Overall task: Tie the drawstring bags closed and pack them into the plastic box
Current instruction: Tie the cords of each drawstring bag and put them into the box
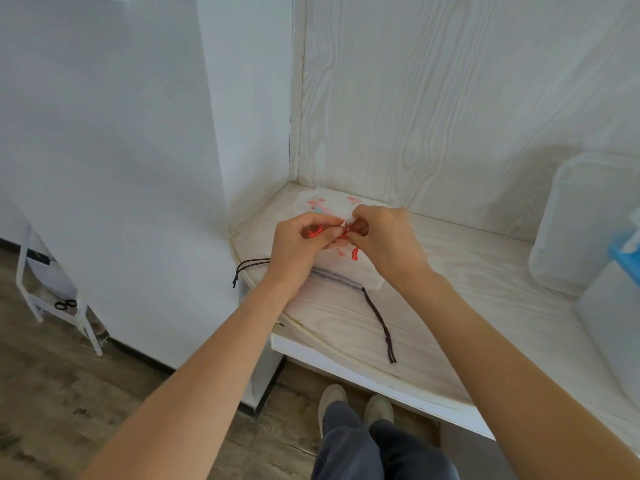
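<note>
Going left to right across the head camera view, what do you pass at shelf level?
Black scissors on the white rack → dark drawstring hanging off the shelf edge → left hand → right hand, both pinching the red drawstring → clear plastic box.

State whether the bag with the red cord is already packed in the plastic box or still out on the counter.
Out. The bag lies on the wooden counter, both hands, left and right, pinching its red cord; the plastic box stands apart, at the right.

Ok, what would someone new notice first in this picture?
Both hands meet at the centre, the left hand and right hand pinching a bright red drawstring over a white printed bag. A dark cord trails across the pale shelf; a clear plastic box stands at right.
</note>
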Tool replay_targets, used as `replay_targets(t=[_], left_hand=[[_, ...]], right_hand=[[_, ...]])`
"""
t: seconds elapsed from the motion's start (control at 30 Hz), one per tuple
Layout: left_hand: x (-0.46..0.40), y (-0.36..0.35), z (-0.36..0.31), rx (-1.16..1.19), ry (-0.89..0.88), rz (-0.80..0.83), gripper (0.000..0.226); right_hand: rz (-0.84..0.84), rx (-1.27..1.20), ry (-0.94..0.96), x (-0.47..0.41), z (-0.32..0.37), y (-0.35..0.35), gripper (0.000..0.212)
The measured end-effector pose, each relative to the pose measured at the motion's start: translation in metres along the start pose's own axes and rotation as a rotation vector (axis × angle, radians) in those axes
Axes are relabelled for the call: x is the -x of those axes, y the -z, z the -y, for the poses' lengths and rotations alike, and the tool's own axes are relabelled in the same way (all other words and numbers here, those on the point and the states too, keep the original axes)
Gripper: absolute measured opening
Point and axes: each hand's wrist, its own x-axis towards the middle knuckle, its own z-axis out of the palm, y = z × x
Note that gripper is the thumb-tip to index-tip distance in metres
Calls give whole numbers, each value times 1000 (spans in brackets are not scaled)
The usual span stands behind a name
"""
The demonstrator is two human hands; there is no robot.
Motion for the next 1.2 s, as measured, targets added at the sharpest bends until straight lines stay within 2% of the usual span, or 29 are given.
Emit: replay_targets(t=[0.17,0.37,0.53,0.87,1.2], left_hand=[[1,-1,0,31,-21,-75,9],[2,-1,0,-48,17,-4,20],[2,3,-4,26,31,93,20],[4,4,-7,8,24,32,14],[2,5,-6,128,113,68,10]], right_hand=[[-259,74,157,4,1,-18,4],[-432,60,331,7,-5,-31,10],[-474,34,381,9,-10,-31,12],[-483,9,414,12,-15,-31,12],[-483,-55,400,14,-14,-31,6]])
